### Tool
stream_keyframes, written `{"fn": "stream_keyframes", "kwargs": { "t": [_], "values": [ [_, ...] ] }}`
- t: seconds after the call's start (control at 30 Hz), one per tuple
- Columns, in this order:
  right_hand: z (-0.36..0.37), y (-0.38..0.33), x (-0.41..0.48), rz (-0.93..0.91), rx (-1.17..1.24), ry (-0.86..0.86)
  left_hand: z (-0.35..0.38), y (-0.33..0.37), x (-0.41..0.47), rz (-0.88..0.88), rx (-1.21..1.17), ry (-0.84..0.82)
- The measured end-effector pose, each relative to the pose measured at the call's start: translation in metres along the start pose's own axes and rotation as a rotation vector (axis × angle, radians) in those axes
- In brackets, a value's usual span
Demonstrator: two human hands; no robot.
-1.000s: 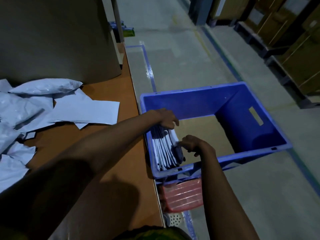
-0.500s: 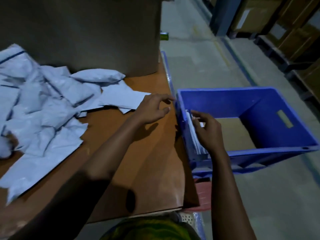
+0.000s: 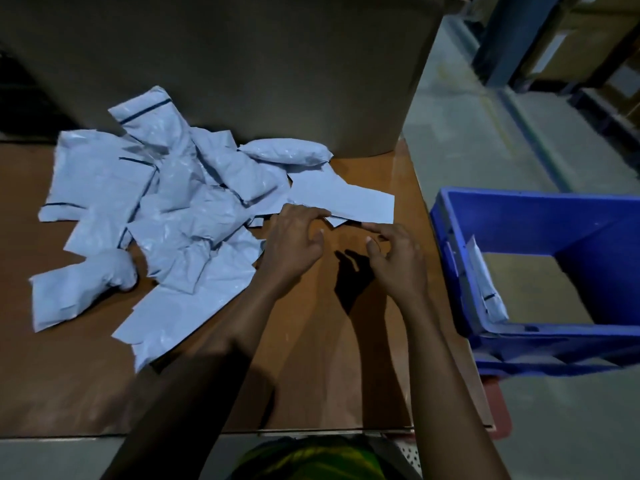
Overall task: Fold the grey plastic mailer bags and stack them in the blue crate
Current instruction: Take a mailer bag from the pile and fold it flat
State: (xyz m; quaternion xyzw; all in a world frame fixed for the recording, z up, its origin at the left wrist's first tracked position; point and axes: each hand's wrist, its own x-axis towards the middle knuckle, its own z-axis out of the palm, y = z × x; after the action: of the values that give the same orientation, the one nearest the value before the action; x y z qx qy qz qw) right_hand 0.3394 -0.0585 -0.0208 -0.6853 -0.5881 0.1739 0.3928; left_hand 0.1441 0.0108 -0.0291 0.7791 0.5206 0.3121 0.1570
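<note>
A loose heap of grey mailer bags (image 3: 180,216) covers the left half of the brown table (image 3: 329,358). One flat bag (image 3: 349,202) lies at the heap's right end. My left hand (image 3: 294,240) has its fingertips on that bag's near edge. My right hand (image 3: 398,258) hovers just right of it with fingers spread, index tip at the bag's near right corner, holding nothing. The blue crate (image 3: 519,216) stands right of the table, with folded bags (image 3: 485,282) upright against its left wall.
A large brown cardboard drum (image 3: 242,71) stands at the back of the table, right behind the heap. A red crate (image 3: 498,410) sits under the blue one. Grey floor and shelving with cartons (image 3: 588,46) lie to the right.
Both hands have left the crate and come over the table. The left went to the flat bag's edge; the right let go of the folded stack and followed. The view swung left.
</note>
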Motion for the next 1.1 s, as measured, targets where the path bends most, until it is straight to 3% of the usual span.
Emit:
{"fn": "stream_keyframes", "kwargs": {
  "t": [0.2,0.47,0.7,1.1],
  "values": [
    [0.017,0.008,0.027,0.032,-0.032,-0.015,0.012,-0.026,0.028,-0.012,0.149,0.054],
    [0.041,0.048,0.066,0.054,-0.232,-0.015,0.033,-0.068,0.072,0.036,0.249,-0.067],
    [0.064,0.064,0.071,0.044,-0.271,0.17,0.047,-0.086,0.079,0.152,0.187,0.154],
    [0.001,0.054,0.017,-0.265,-0.25,0.409,0.01,-0.059,0.008,0.344,0.145,0.449]
  ]
}}
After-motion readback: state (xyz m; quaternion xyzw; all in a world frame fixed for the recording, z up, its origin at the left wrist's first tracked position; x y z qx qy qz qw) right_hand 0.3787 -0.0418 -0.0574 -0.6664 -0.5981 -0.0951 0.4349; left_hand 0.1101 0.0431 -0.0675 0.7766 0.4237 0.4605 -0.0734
